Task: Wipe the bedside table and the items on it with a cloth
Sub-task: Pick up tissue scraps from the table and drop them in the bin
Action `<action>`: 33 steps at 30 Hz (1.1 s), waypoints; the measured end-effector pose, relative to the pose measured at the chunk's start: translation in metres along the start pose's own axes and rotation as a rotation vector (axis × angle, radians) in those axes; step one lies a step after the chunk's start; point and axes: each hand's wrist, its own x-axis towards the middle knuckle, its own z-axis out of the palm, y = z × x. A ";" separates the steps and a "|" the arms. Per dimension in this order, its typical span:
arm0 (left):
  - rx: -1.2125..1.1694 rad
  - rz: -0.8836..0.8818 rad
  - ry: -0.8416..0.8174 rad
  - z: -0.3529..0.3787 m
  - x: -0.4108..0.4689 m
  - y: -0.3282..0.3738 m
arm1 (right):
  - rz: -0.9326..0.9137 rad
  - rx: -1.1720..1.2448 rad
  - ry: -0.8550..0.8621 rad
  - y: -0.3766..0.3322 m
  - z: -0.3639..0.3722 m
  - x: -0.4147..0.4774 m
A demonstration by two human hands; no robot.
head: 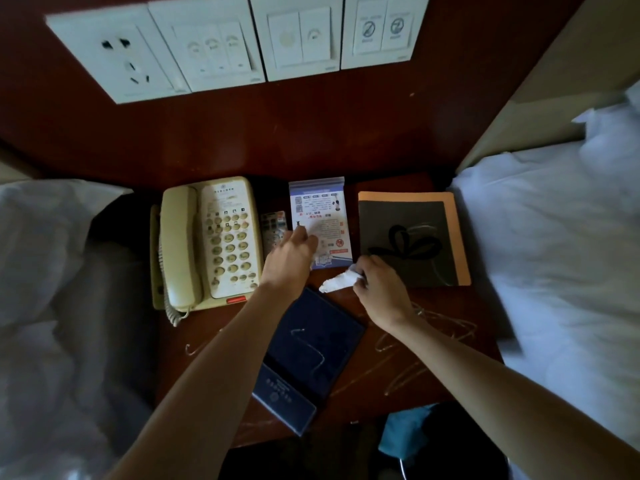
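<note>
Dark reddish-brown wood makes up the bedside table (398,368), which sits between 2 beds with white bedding and shows pale scribbled streaks on its top. At its middle, the right hand (379,291) is closed around a crumpled white cloth (337,283), whose loose end sticks out toward the left and rests on the wood. Just left of the cloth, the left hand (291,256) reaches forward with fingers loosely curled, its fingertips on the lower left part of a blue-and-white printed card in a clear stand (323,220); whether it pinches the card I cannot tell. Wedged beside that card, on the side away from the cloth, is a small grey remote control (273,225), partly hidden by the hand. Beyond the remote sits a cream corded telephone (207,240) with its handset in the cradle. Right of the cloth lies a dark grey notebook with an orange border and a black bow drawing (414,239). Nearer the camera than the cloth lies a dark navy folder (313,355), tilted, marked with a pale squiggle. On the wall panel behind the table are 4 white switch and socket plates (242,39).
</note>
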 end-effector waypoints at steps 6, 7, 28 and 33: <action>-0.237 -0.007 0.021 -0.003 -0.016 0.004 | 0.049 0.181 0.075 0.000 -0.005 -0.018; -0.283 -0.025 0.042 -0.005 -0.021 0.006 | 0.069 0.224 0.084 0.001 -0.007 -0.023; -0.674 -0.250 -0.148 0.007 -0.181 0.118 | 0.655 0.701 0.017 0.049 -0.047 -0.200; -0.689 -0.212 -0.330 0.055 -0.204 0.152 | 0.738 0.685 0.032 0.078 -0.028 -0.250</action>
